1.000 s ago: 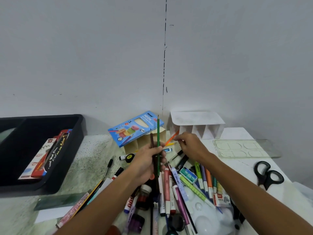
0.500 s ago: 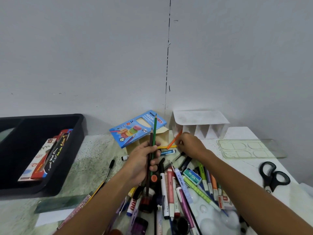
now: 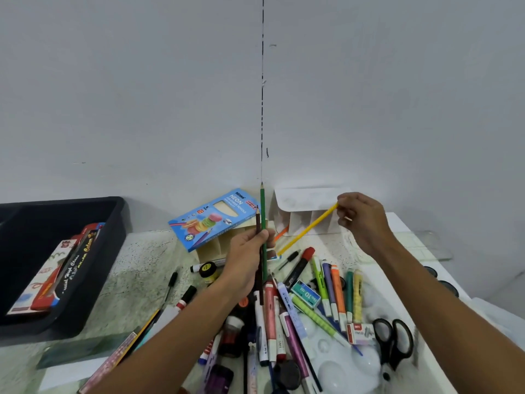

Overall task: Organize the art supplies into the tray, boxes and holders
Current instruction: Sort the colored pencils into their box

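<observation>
Clutter fills the nearest part of the table (image 3: pixel 136 260): markers, pens and highlighters heaped together, a staple box (image 3: pixel 306 294) among them, black scissors (image 3: pixel 393 341) at the right on a white paint palette (image 3: pixel 341 362). The bottom edge of the view cuts off the closest pens, and both forearms cover part of the heap.

Above the heap, the left hand (image 3: pixel 245 261) has its fingers curled round two pencils held upright, a green pencil (image 3: pixel 262 217) and a darker brown pencil (image 3: pixel 258 223), tips pointing up. Their lower ends are hidden behind the hand and wrist.

Further back and to the right, the right hand (image 3: pixel 360 220) pinches the top end of a yellow pencil (image 3: pixel 308 230) between thumb and fingertips. The pencil's long axis slants down and to the left, so its free lower end lies just beside the left hand. The left hand is the nearer one to receive it, and adding it to the bundle looks like the likely step.

At the left, a black tray (image 3: pixel 113 223) holds a few flat boxes. Against the wall, a blue pencil box (image 3: pixel 210 220) leans on a cardboard holder (image 3: pixel 216 245), beside a white divided holder (image 3: pixel 306 200). An orange pencil (image 3: pixel 281 233) peeks out between the hands, mostly hidden. A clear flat item at the far right is hard to make out.
</observation>
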`<state>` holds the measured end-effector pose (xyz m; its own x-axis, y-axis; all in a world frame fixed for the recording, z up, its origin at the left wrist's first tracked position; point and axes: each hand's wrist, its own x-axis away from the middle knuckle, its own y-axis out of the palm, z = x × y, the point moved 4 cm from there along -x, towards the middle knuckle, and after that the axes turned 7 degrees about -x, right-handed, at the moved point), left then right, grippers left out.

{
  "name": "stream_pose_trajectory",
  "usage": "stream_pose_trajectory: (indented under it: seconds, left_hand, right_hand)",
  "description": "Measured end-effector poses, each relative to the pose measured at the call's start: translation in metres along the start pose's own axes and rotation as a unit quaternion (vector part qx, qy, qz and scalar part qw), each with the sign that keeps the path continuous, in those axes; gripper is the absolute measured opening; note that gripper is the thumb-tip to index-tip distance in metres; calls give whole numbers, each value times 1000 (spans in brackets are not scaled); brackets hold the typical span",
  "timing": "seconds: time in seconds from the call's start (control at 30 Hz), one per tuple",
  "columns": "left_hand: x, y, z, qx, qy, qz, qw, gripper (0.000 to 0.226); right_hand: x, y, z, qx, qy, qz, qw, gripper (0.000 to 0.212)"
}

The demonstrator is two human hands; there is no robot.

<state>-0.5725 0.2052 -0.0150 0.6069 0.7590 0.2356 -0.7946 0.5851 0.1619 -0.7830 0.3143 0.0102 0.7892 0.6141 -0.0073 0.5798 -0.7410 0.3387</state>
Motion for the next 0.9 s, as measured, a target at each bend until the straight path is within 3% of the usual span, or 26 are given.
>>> stream_pose_trajectory:
  seconds: [0.07,0.17,0.27,0.5,0.57,0.63,0.73,0.8,0.9]
  left_hand:
    - [0,5,1,-7,-11,-16,1000,22]
    - [4,13,0,14,-61,-111,992,24]
    - [11,17,-3,38,-85,-168,981,26]
    - [17,-8,-1,99,-71,-83,989,14]
    - [17,-19,1,100,-66,-60,991,14]
    - [18,-28,3,96,-61,-47,992,18]
    - [19,-38,4,91,-57,-36,994,20]
    - [19,-42,5,91,-58,-29,994,21]
    - [20,-46,4,97,-62,-22,993,19]
  right_hand:
    - [5,10,-8,-8,14,-36,999,14]
    - [11,36,-8,38,26,-102,994,8]
    - [12,60,-2,96,23,-115,988,4]
    - [11,92,27,85,68,-103,989,8]
    - [7,85,42,137,54,-93,985,11]
    - [2,76,62,323,-12,-115,939,12]
    - [-6,71,93,556,-60,-178,810,24]
    - [-14,71,106,618,-54,-210,756,30]
    - [-23,73,113,645,-57,-244,721,36]
